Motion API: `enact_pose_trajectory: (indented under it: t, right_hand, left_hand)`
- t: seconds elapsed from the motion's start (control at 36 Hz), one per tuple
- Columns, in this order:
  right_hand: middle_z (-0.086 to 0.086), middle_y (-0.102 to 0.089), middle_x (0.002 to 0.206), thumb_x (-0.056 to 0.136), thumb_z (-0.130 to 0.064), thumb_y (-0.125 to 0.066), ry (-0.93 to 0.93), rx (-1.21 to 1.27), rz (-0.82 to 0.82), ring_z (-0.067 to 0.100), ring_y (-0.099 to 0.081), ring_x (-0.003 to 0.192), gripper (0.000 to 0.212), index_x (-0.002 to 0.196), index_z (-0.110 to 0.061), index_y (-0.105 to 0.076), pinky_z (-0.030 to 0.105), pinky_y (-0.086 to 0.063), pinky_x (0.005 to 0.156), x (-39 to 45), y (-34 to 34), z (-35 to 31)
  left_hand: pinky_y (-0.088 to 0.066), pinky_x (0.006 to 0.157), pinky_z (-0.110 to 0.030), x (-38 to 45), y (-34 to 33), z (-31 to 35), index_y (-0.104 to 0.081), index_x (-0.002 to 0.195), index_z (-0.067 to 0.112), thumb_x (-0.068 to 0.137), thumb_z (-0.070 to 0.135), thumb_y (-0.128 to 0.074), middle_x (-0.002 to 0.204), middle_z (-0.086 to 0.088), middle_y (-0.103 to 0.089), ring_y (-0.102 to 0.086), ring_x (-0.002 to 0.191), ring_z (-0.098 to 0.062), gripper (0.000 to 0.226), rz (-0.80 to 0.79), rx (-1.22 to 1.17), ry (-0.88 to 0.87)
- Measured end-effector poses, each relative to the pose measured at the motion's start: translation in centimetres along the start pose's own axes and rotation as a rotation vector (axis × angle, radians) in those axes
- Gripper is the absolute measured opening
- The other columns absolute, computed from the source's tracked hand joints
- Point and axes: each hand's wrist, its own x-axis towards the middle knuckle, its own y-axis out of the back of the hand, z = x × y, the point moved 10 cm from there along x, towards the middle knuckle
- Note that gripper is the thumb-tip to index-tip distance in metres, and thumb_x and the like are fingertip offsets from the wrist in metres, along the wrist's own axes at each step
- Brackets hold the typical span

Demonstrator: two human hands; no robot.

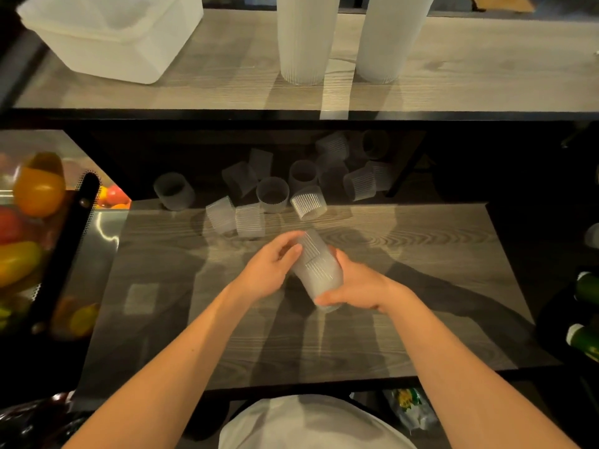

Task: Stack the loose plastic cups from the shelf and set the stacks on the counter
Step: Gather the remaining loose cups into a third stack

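Note:
A short stack of ribbed, frosted plastic cups (316, 268) lies tilted between both my hands above the lower wooden shelf (405, 286). My left hand (270, 268) grips its upper end from the left. My right hand (355, 288) holds the lower end from the right, fingers curled under it. Several loose cups (272, 193) lie scattered at the back of the shelf, some upright, some on their sides. Two tall cup stacks, the left stack (304, 37) and the right stack (390, 37), stand on the upper wooden counter (210, 82).
A frosted plastic tub (110, 34) sits at the counter's left. A dark perforated basket (64, 241) with peppers (39, 189) is on the left. Green bottles (586, 319) lie at the right edge. The shelf's front half is bare wood.

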Motion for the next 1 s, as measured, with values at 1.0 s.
enact_pose_trajectory:
  t: [1.0]
  right_hand:
    - [-0.001,-0.038,0.154,0.074,-0.027,-0.086,0.001,-0.178,-0.008,0.018,-0.045,0.131,0.115,0.159,-0.035,-0.009,0.028,-0.044,0.095,-0.1,0.1,-3.1]
  left_hand:
    - [-0.047,0.101,-0.032,-0.2,3.8,-1.7,-0.043,0.14,0.033,0.07,0.048,-0.078,0.123,0.003,-0.063,-0.06,0.114,-0.012,0.08,-0.141,-0.167,0.092]
